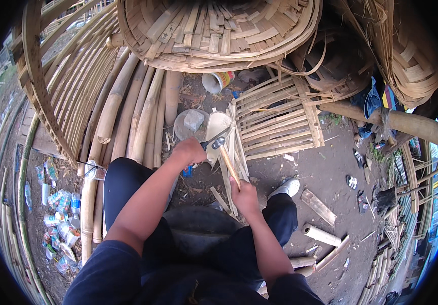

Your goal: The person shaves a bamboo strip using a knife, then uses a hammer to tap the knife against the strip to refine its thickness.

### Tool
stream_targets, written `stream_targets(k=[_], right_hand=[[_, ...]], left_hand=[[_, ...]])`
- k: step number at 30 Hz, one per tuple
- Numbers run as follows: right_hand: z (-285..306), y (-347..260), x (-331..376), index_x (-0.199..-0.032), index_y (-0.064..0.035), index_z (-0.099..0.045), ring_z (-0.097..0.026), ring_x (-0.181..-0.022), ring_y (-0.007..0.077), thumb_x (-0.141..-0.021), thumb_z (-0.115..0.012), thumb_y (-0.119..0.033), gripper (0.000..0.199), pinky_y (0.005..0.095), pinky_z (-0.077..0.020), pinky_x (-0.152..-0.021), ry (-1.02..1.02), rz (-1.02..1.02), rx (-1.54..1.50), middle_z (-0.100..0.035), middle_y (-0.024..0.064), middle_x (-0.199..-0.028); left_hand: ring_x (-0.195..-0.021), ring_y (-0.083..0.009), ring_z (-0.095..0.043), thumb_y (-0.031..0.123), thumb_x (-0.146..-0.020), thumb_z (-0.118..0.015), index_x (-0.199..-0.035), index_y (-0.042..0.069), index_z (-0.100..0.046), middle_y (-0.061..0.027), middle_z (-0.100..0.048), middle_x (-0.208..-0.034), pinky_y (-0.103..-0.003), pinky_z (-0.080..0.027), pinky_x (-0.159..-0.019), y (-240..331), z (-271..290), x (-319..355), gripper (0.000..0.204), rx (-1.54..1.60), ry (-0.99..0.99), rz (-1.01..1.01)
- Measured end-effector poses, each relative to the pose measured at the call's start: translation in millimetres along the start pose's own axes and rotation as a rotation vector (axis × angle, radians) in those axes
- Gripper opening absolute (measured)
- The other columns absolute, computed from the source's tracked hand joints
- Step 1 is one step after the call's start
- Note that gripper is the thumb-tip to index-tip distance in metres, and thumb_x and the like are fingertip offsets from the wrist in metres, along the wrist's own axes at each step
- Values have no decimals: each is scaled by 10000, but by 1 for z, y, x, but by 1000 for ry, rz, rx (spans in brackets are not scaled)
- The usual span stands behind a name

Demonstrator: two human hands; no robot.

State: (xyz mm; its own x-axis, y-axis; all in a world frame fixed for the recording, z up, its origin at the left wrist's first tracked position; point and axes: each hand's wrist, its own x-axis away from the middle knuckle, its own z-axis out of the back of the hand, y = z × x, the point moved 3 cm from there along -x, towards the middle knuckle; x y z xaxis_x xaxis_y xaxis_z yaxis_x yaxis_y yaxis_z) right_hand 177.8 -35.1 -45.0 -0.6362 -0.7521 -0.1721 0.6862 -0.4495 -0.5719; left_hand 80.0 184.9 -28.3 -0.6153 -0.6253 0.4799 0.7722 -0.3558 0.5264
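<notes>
My left hand (188, 151) is closed around the dark handle of a narrow bladed tool (225, 131), which points up and to the right; whether it is a knife or a chisel I cannot tell. My right hand (246, 195) grips a hammer (228, 161) by its light wooden handle. The hammer's metal head overlaps the bladed tool; whether they touch is unclear. Just beyond lies a pale split bamboo piece (219, 122), beside several thin bamboo strips (237, 152). A slatted bamboo frame (274, 122) rests to their right.
A large woven bamboo basket (219, 48) stands in front, near a pale block (193, 120). Bamboo poles (145, 117) and a slatted rack (84, 96) fill the left, with plastic bottles (62, 201) below. Bamboo offcuts (322, 235) lie right of my shoe (286, 188).
</notes>
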Motion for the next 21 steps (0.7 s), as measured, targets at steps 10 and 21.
stream_targets(k=[10,21], right_hand=[[149,-86,-43,-705,8,-490,-380,-488,88,-971,-537,-255,377,298,-345,-457,483,185,-483,-411,21,-521],[36,43,-58,-687,70,-565,-590,-576,391,-958,-531,-361,510,451,-450,-569,154,-98,9,-557,263,-622]], left_hand=[[-663,-332,-689,52,-612,-496,-635,-81,-651,-249,-637,-634,-390,-542,-626,-25,-6,-11,205,-133,-39,-72],[-530,-281,-661,103,-651,-492,-556,-54,-631,-218,-623,-568,-370,-540,-585,-35,12,2,231,23,-21,51]])
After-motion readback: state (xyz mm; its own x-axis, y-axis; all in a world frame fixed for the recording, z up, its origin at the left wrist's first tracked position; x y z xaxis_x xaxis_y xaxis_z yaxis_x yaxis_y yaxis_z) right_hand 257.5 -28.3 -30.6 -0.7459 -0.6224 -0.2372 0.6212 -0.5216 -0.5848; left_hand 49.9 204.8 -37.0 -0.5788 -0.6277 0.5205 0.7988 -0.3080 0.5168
